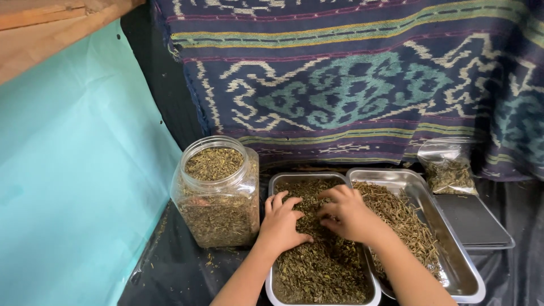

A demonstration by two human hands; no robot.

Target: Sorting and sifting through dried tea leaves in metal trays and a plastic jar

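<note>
Head view, both hands (281, 224) (347, 213) flat, grip loose, on crumbly dried herbs (320, 266), rectangular steel tray (277, 180)

Two metal trays (276, 182) (453, 249) are set side by side at lower centre, dried herbs (317, 266) held in the left one. Both hands, left (281, 224) and right (347, 212), are laid on them. A jar (218, 192) is placed just left; a bag (449, 167) is propped upper right, behind a flat scale (473, 222).
</note>
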